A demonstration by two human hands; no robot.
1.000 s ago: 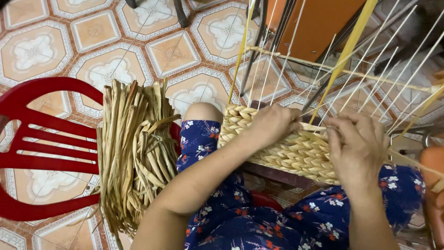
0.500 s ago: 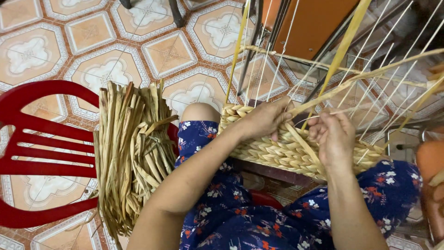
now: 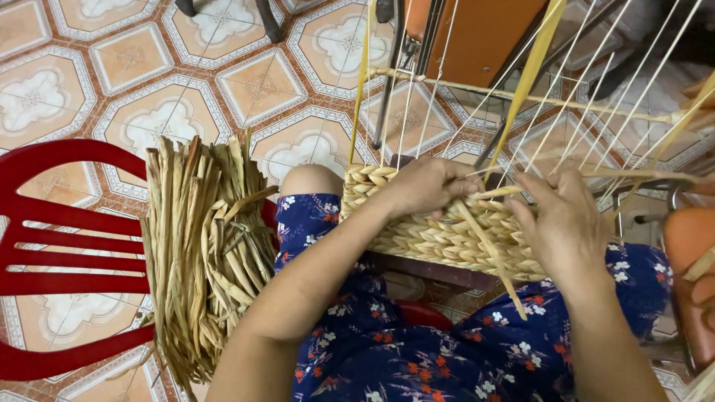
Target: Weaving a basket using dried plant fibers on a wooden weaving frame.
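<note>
step: weaving a row | left hand [image 3: 428, 186] pinches flat straw strand [image 3: 488, 249] on tan braided straw panel [image 3: 439, 238] | right hand [image 3: 566, 223] curled, pressing weave | next: likely a firm tuck between pale upright strings [image 3: 596, 112]

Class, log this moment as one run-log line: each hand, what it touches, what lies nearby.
left hand: on woven band | right hand: gripping straw strand | nearby: straw bundle on red chair

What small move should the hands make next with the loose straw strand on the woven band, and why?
Probably the right hand should pull the loose strand snug and pass it behind the next thin upright. The strand lies slack across the woven band with its end hanging free, while the left hand presses on the band's top edge.
</note>
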